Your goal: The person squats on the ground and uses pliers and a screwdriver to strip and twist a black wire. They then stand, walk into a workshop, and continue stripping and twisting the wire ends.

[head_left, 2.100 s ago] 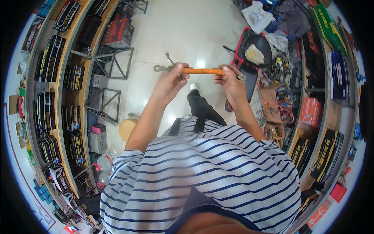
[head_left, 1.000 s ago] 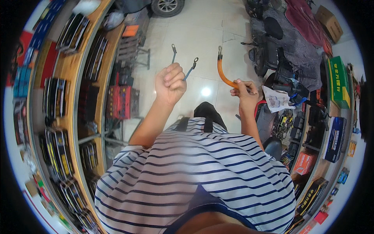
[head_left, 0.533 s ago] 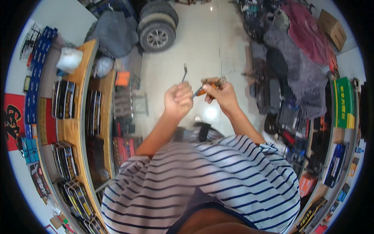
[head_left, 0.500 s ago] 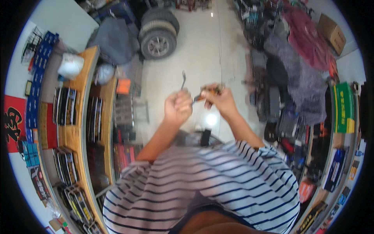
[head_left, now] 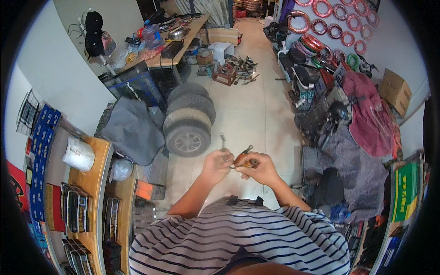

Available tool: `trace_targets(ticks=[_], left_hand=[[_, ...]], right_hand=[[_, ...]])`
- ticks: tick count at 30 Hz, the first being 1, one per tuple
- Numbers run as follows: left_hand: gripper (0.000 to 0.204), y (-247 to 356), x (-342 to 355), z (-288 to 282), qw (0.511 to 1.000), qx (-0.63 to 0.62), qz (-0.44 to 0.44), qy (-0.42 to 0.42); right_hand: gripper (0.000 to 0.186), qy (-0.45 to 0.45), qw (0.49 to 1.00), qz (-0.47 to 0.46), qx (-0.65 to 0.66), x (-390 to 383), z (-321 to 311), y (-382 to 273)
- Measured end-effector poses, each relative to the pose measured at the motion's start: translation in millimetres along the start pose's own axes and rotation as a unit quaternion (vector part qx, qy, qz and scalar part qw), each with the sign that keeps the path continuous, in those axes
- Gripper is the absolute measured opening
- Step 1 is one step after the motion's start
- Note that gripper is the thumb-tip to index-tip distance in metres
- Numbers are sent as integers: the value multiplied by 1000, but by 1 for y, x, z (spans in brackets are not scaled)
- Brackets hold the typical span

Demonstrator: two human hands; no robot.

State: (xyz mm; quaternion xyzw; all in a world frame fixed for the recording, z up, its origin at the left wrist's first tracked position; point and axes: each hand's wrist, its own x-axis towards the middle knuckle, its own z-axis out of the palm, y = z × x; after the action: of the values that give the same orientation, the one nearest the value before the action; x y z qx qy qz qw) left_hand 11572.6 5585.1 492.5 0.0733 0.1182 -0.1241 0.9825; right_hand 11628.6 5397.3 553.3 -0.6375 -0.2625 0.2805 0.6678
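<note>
My left hand (head_left: 215,167) is closed round a slim silver metal tool (head_left: 222,138), whose thin shaft sticks up past my fingers, away from me. My right hand (head_left: 262,169) pinches an orange-brown tool (head_left: 242,156) with a dark end; a second brown, handle-like part shows beside my thumb. Both hands are held up in front of my striped shirt, with their fingertips nearly touching. Where the two tools come near each other is partly hidden by my fingers, and their exact kinds cannot be made out.
Stacked tyres (head_left: 188,137) stand ahead on the left, beside a grey cover (head_left: 130,130). A wooden shelf (head_left: 103,160) runs along my left. Farther off are a cluttered workbench (head_left: 185,39) and a red crate (head_left: 224,75). Covered scooters (head_left: 341,169) line the right side.
The view has tilted up, so more of the far room shows and my hands sit lower in the picture. My hands are closer together, and the orange-brown tool has turned.
</note>
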Motion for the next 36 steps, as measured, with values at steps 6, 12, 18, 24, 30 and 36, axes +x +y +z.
trace_targets(ticks=[6,12,18,24,30,36], left_hand=[[56,70,160,32,731,662,28,167],[62,149,326,4,726,654,43,209],[45,259,424,46,943,181,101,260],[53,375,501,61,961,14,73,267],[67,509,584,57,964,180,68,185],[69,637,626,65,939,264,144,166]], right_hand=[[10,10,996,87,-34,134,-111,-14],[10,-55,993,97,-46,310,-208,5],[13,-157,983,-60,-72,483,-257,-7],[10,-182,975,-114,-59,644,-261,5],[12,-133,990,-40,34,807,-270,14],[16,-72,992,-54,92,977,-287,11]])
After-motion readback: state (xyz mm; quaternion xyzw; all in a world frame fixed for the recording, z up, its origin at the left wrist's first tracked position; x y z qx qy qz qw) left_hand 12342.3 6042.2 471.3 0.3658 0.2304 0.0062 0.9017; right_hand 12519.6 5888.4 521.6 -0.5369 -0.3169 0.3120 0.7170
